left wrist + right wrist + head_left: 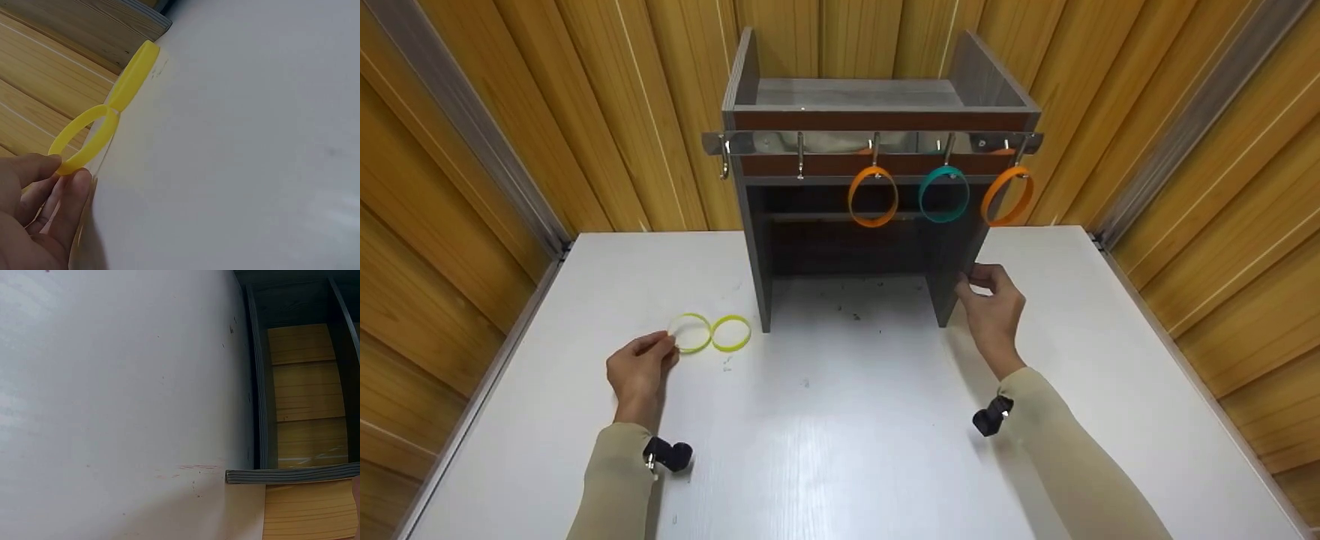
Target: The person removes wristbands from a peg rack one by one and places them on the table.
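At the left, my left hand pinches the near rim of a yellow-green silicone wristband between thumb and fingers. A second yellow-green wristband touches the first one's far side. My right hand is at the lower front of the grey shelf unit's right side panel, its thumb and index finger pinching the panel's edge. Only a sliver of that hand shows in the right wrist view. On the shelf's metal hook rail hang an orange wristband, a teal wristband and another orange wristband.
The two leftmost hooks carry no band. The shelf unit stands at the back of a white table. Wood-patterned walls with metal corner posts enclose the table behind and on both sides. Small dark marks dot the tabletop.
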`<state>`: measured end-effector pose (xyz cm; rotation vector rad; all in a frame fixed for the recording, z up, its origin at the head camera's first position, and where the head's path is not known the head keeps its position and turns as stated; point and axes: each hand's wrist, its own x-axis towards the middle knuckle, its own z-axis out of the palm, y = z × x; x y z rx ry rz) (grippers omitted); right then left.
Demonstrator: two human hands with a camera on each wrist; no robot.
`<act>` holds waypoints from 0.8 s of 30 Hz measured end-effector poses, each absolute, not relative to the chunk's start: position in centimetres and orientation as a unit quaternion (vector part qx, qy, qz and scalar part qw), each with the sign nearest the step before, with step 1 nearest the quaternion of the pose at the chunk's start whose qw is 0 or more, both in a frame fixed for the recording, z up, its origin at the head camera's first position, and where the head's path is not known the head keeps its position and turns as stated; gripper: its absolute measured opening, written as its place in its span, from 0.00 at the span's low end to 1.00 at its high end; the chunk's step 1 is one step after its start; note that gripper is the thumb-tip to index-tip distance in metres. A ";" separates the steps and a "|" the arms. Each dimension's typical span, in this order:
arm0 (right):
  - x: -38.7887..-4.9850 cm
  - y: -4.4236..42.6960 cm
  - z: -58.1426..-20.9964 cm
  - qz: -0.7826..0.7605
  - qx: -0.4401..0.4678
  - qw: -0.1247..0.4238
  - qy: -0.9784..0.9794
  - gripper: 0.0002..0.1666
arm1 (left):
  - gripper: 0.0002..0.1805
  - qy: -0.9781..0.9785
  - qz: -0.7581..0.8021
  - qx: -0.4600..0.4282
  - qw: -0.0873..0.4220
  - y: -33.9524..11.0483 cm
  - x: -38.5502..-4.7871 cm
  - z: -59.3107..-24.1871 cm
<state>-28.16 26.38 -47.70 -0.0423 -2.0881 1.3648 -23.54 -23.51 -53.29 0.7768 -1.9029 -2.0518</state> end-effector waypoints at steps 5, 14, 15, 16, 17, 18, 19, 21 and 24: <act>-28.2 26.4 -47.7 0.518 -0.015 0.322 -0.792 0.10 | 0.17 -0.681 -0.673 0.258 0.126 -23.5 -23.2 -53.3; -28.1 26.4 -47.8 0.514 -0.011 0.324 -0.794 0.10 | 0.15 -0.755 -0.593 0.241 0.145 -22.9 -23.0 -52.6; -28.1 26.4 -47.8 0.514 -0.011 0.325 -0.794 0.10 | 0.16 -0.757 -0.592 0.235 0.146 -22.7 -23.0 -52.4; -28.1 26.4 -47.8 0.515 -0.010 0.326 -0.793 0.10 | 0.16 -0.756 -0.595 0.229 0.149 -22.5 -23.0 -52.2; -28.1 26.4 -47.8 0.516 -0.010 0.326 -0.792 0.09 | 0.16 -0.757 -0.596 0.221 0.152 -22.3 -23.1 -51.9; -28.1 26.4 -47.8 0.517 -0.009 0.327 -0.791 0.09 | 0.16 -0.757 -0.597 0.214 0.156 -22.1 -23.1 -51.6; -28.2 26.4 -47.8 0.519 -0.008 0.327 -0.790 0.09 | 0.17 -0.756 -0.601 0.206 0.159 -21.9 -23.2 -51.3; -28.2 26.4 -47.8 0.521 -0.008 0.328 -0.788 0.09 | 0.17 -0.752 -0.608 0.192 0.165 -21.4 -23.4 -50.6; -28.2 26.4 -47.8 0.522 -0.008 0.327 -0.787 0.10 | 0.17 -0.748 -0.618 0.170 0.173 -20.5 -23.6 -49.3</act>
